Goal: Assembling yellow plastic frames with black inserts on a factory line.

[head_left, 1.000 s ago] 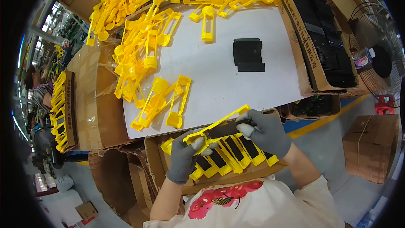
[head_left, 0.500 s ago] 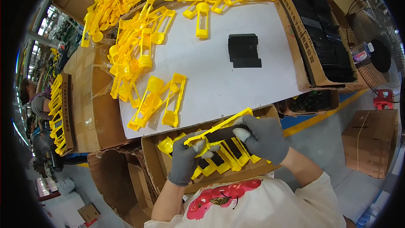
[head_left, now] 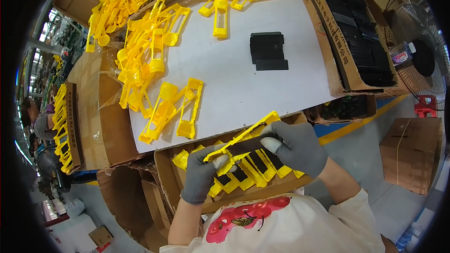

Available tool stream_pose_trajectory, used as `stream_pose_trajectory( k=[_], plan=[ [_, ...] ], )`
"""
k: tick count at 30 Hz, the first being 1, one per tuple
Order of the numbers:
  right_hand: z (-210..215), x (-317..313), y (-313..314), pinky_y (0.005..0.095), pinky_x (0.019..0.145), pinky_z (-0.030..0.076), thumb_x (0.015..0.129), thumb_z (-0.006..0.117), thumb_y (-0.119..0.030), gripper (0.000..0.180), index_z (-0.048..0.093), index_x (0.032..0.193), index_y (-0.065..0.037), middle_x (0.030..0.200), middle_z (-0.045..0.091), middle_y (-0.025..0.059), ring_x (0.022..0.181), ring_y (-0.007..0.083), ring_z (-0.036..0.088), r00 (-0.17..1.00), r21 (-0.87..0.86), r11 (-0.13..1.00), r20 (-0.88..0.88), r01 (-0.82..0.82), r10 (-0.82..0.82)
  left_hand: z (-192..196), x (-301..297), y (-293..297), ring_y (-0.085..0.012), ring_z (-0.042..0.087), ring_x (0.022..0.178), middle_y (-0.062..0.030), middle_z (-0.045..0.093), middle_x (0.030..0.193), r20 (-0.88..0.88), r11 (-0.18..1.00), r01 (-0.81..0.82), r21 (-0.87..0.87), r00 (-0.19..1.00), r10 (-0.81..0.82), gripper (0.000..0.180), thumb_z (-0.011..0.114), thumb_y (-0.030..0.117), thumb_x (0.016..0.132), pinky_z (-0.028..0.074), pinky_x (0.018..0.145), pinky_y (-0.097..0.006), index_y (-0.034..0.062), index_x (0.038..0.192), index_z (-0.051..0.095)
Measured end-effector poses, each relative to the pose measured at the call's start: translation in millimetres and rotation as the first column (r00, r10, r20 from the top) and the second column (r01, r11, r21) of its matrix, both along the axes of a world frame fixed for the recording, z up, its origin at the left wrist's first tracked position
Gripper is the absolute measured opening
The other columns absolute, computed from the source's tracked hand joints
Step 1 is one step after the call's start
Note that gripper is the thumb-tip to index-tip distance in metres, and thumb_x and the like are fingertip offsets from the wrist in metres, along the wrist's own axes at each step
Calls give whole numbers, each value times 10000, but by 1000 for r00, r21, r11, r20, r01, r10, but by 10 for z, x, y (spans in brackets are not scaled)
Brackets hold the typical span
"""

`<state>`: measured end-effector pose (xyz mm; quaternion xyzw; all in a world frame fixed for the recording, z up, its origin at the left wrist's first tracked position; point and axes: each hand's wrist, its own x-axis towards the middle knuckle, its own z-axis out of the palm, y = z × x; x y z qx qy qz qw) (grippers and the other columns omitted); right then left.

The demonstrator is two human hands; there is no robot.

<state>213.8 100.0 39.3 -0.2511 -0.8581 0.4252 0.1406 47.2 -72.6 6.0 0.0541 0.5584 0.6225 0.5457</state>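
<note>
From where I stand, the left grip (head_left: 200, 173) pinches one end of a yellow frame (head_left: 255, 127) and the right grip (head_left: 300, 147) a black strip (head_left: 243, 147) alongside it, seemingly to steady both. An open carton (head_left: 167, 173) of frames sits beneath; on the white surface (head_left: 225, 79), black sheets (head_left: 267, 49) lie toward twelve o'clock, loose yellow frames (head_left: 156, 67) at ten, apparently for easy reach

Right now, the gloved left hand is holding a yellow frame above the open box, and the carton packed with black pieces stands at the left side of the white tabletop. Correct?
Not quite: the carton packed with black pieces stands at the right side of the white tabletop, as the head view shows. The left hand does hold a yellow frame above the open box.
</note>
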Motion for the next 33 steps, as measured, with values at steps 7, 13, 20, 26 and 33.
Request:
stream_pose_trajectory(
  k=[7,13,20,26,33],
  plan=[
    [45,-51,-3,294,539,498,861,671,-168,139,641,930,-51,691,644,142,567,249,631,997,134,990,74,-37,27,-33,14,30,-216,680,781,-136,665,931,-39,998,61,-25,997,-62,282,629,-25,844,611,717,-340,-72,1122,622],
    [-198,-38,-25,294,524,487,832,713,-247,235,632,946,-58,675,648,114,547,226,623,999,181,983,37,8,-15,25,117,107,-264,695,772,-182,666,948,-64,998,49,-40,997,-52,328,612,17,845,593,643,-290,-102,1150,584],
    [-236,30,112,331,552,486,767,739,-427,466,609,1111,-141,609,584,88,605,226,636,967,401,883,-166,245,-193,58,105,13,-203,692,765,-132,680,913,-210,989,146,-12,967,-145,267,627,-2,857,556,634,-256,-77,1113,632],
    [-549,119,-250,329,568,508,765,756,-273,252,659,880,-71,711,658,102,609,263,642,991,21,998,119,62,-64,18,87,-154,-198,691,723,-137,682,914,-354,971,171,-166,909,-221,259,643,-24,849,563,622,-247,-67,1105,641],
    [-588,72,-514,302,603,498,733,772,-387,573,543,1173,-101,863,656,59,632,187,623,984,-599,798,98,-62,150,443,-499,-526,-156,678,699,-78,657,802,-337,954,204,-218,902,-270,147,661,-28,828,560,599,-252,-38,972,631]
  ],
)
